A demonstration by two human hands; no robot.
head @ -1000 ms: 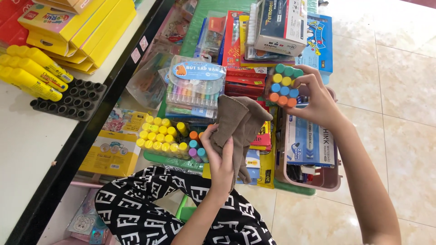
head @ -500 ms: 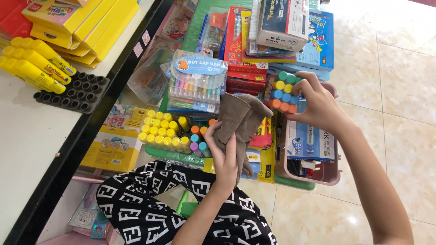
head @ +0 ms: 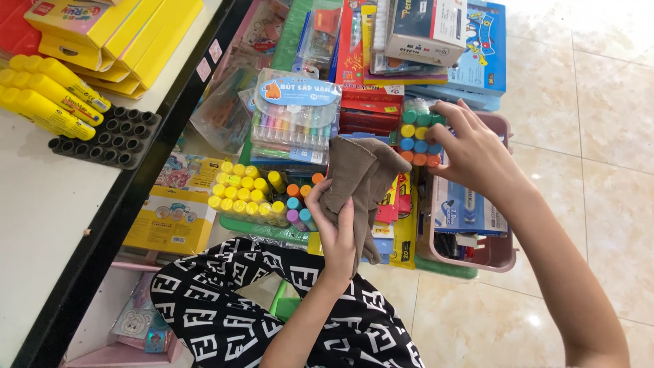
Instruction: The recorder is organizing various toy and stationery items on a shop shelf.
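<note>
From the head view, her left hand (head: 338, 235) has its fingers clenched on a brown cloth (head: 360, 182) above the stacked boxes. The right hand (head: 470, 151) pinches a pack of coloured caps (head: 415, 129) beside the pink basket (head: 501, 252); that loose pinch could let it drop.

Bare tiled floor (head: 599, 204) at the right of the frame lay open for passage. The middle was crowded: stacked boxes (head: 422, 27) at the top, a crayon pack (head: 296, 112) and capped yellow tubes (head: 245, 194) left of centre. The bench (head: 41, 225) offered bare surface at lower left.
</note>
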